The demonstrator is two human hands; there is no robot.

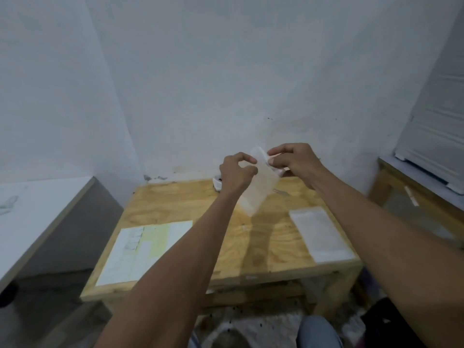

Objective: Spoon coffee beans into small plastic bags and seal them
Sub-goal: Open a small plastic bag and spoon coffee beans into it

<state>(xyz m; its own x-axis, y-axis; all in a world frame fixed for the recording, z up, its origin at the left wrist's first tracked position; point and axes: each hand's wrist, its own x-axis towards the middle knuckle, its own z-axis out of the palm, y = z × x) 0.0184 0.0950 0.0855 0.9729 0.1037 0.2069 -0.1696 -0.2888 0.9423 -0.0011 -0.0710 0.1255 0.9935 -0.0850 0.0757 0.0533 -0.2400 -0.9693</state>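
Observation:
A small clear plastic bag (pixel 257 189) hangs in the air over the far middle of the wooden table (pixel 276 249). My left hand (pixel 236 174) pinches its top edge from the left. My right hand (pixel 295 160) pinches the same edge from the right. The bag looks empty and tilts down to the left. A stack of flat clear bags (pixel 317 233) lies on the table at the right. A white dish (pixel 217 184) peeks out behind my left hand at the table's far edge, mostly hidden. A thin spoon-like handle (pixel 280 192) shows just right of the bag.
A sheet of paper (pixel 143 249) with pale green and white areas lies on the table's left. A white-topped counter (pixel 37 217) stands to the left, another wooden table (pixel 414 192) to the right. The wall is close behind. My knee (pixel 317 332) is below the table's front edge.

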